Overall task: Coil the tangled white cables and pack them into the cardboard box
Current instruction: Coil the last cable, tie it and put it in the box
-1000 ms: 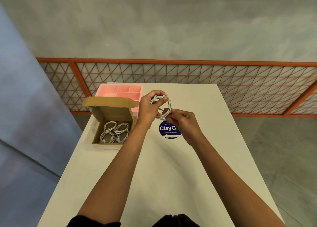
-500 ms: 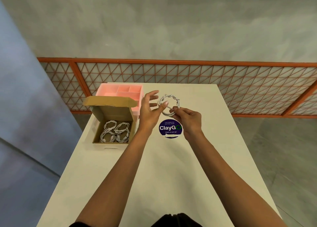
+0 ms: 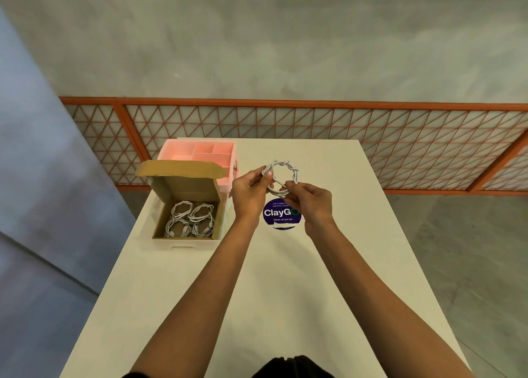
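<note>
A white cable [image 3: 288,167], wound into a twisted ring, is held above the white table [image 3: 257,277]. My left hand [image 3: 250,190] pinches the ring's left side. My right hand [image 3: 310,200] grips its lower right part, fingers curled round the strands. To the left stands the open cardboard box [image 3: 160,220], lid flap raised at the back. Several coiled white cables [image 3: 190,219] lie inside it.
A pink compartment tray [image 3: 197,151] stands behind the box at the table's far left. A round purple sticker [image 3: 281,214] is stuck on the table under my hands. An orange lattice railing [image 3: 314,131] runs beyond the far edge.
My left hand, spread open half a second ago, has closed again on the ring's left side. The coil has turned flat toward me, and my right hand keeps its hold.
</note>
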`<action>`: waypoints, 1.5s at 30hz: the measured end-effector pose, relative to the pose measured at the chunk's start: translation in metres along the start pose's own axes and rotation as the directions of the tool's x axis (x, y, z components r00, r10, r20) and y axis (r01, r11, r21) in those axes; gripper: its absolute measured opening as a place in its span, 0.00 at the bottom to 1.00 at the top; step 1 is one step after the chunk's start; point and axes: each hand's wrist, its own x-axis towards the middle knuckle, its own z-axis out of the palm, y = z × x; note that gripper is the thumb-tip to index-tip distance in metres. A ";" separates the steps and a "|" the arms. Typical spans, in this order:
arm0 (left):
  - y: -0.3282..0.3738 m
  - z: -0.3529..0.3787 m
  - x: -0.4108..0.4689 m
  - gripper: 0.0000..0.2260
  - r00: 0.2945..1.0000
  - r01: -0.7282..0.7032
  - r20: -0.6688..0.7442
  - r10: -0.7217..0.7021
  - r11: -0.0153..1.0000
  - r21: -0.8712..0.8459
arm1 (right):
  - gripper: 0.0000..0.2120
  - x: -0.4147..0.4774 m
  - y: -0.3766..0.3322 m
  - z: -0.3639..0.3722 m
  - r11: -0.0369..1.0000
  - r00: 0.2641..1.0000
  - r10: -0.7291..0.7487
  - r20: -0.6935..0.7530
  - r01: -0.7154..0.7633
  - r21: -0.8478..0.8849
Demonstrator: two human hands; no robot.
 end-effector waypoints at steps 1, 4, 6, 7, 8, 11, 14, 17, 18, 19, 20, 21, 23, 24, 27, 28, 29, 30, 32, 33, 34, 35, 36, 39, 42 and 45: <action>0.000 0.000 0.001 0.12 1.000 -0.004 0.010 0.004 1.000 0.011 | 0.06 0.001 0.001 0.000 1.000 1.000 0.007 -0.004 -0.007 -0.007; -0.001 -0.002 0.004 0.11 0.998 -0.008 0.058 0.005 0.999 0.051 | 0.07 0.001 0.004 -0.002 0.999 1.000 0.028 -0.005 -0.028 -0.042; -0.001 -0.002 0.005 0.09 0.996 -0.004 0.090 -0.002 0.998 0.068 | 0.06 0.001 0.005 -0.002 0.998 0.999 0.042 0.009 -0.042 -0.049; -0.002 -0.002 0.006 0.08 0.995 -0.005 0.101 -0.003 0.997 0.077 | 0.06 0.001 0.005 -0.003 0.998 0.999 0.052 0.018 -0.051 -0.045; -0.002 -0.002 0.007 0.07 0.994 -0.006 0.108 -0.003 0.997 0.083 | 0.05 0.001 0.006 -0.003 0.997 0.998 0.061 0.028 -0.060 -0.039; 0.000 -0.001 0.007 0.06 0.992 -0.005 0.125 -0.006 0.996 0.086 | 0.04 0.002 0.007 -0.004 0.996 0.995 0.085 0.049 -0.085 -0.020; 0.001 -0.002 0.005 0.09 0.991 -0.002 0.136 -0.010 0.996 0.087 | 0.02 0.003 0.005 -0.004 0.994 0.993 0.106 0.048 -0.104 -0.037; -0.002 -0.003 0.004 0.11 0.989 -0.007 0.148 -0.008 0.995 0.099 | 0.02 0.003 0.005 -0.004 0.989 0.991 0.126 0.035 -0.123 -0.078; -0.002 -0.002 0.003 0.11 0.987 0.002 0.157 -0.016 0.996 0.094 | 0.02 0.004 0.005 -0.004 0.988 0.991 0.131 0.030 -0.128 -0.083; -0.002 -0.002 0.003 0.11 0.985 0.015 0.171 -0.029 0.996 0.088 | 0.02 0.005 0.005 -0.004 0.987 0.991 0.135 0.026 -0.132 -0.090; -0.002 -0.002 0.003 0.11 0.981 0.030 0.188 -0.045 0.996 0.085 | 0.02 0.006 0.005 -0.005 0.986 0.990 0.139 0.024 -0.136 -0.099; -0.002 -0.002 0.003 0.11 0.976 0.043 0.208 -0.060 0.995 0.086 | 0.02 0.006 0.006 -0.005 0.984 0.989 0.144 0.024 -0.141 -0.111; -0.001 -0.003 0.004 0.11 0.964 0.060 0.255 -0.080 0.994 0.086 | 0.03 0.008 0.006 -0.006 0.978 0.987 0.160 0.028 -0.154 -0.140; 0.000 -0.004 0.004 0.11 0.956 0.067 0.279 -0.087 0.994 0.082 | 0.04 0.008 0.007 -0.006 0.974 0.984 0.173 0.032 -0.166 -0.152; -0.002 -0.006 0.002 0.11 0.938 0.106 0.328 -0.109 0.994 0.027 | 0.05 0.010 0.009 -0.004 0.965 0.973 0.227 0.052 -0.217 -0.151; -0.003 -0.006 0.001 0.11 0.936 0.116 0.335 -0.110 0.993 0.002 | 0.05 0.011 0.010 -0.003 0.963 0.968 0.244 0.062 -0.235 -0.129; -0.005 -0.007 0.000 0.11 0.935 0.121 0.338 -0.108 0.993 -0.016 | 0.06 0.012 0.010 -0.002 0.964 0.963 0.258 0.074 -0.251 -0.094; -0.007 -0.008 -0.001 0.11 0.933 0.126 0.343 -0.108 0.992 -0.031 | 0.08 0.013 0.011 -0.002 0.964 0.960 0.265 0.086 -0.262 -0.049; -0.009 -0.011 -0.002 0.10 0.926 0.141 0.363 -0.107 0.987 -0.070 | 0.12 0.015 0.012 -0.001 0.962 0.960 0.267 0.089 -0.271 0.032; -0.009 -0.012 -0.003 0.08 0.921 0.148 0.376 -0.104 0.985 -0.089 | 0.12 0.016 0.014 0.000 0.962 0.961 0.261 0.088 -0.267 0.063; -0.009 -0.013 -0.004 0.06 0.918 0.153 0.383 -0.103 0.983 -0.104 | 0.13 0.018 0.017 0.002 0.960 0.964 0.254 0.083 -0.262 0.096; -0.009 -0.014 -0.005 0.05 0.917 0.161 0.384 -0.105 0.980 -0.116 | 0.14 0.019 0.020 0.002 0.961 0.967 0.243 0.076 -0.250 0.120; -0.010 -0.015 -0.006 0.04 0.917 0.177 0.382 -0.113 0.975 -0.135 | 0.14 0.021 0.023 0.003 0.962 0.971 0.231 0.058 -0.237 0.135; -0.011 -0.017 -0.008 0.02 0.917 0.241 0.367 -0.157 0.951 -0.195 | 0.10 0.026 0.026 0.003 0.964 0.975 0.221 0.022 -0.222 0.145; -0.015 -0.022 -0.008 0.04 0.908 0.263 0.387 -0.162 0.939 -0.223 | 0.10 0.027 0.025 0.004 0.977 0.982 0.175 0.064 -0.181 0.111; -0.017 -0.023 -0.009 0.06 0.899 0.254 0.413 -0.145 0.941 -0.222 | 0.09 0.024 0.025 0.004 0.993 0.987 0.116 0.114 -0.118 0.012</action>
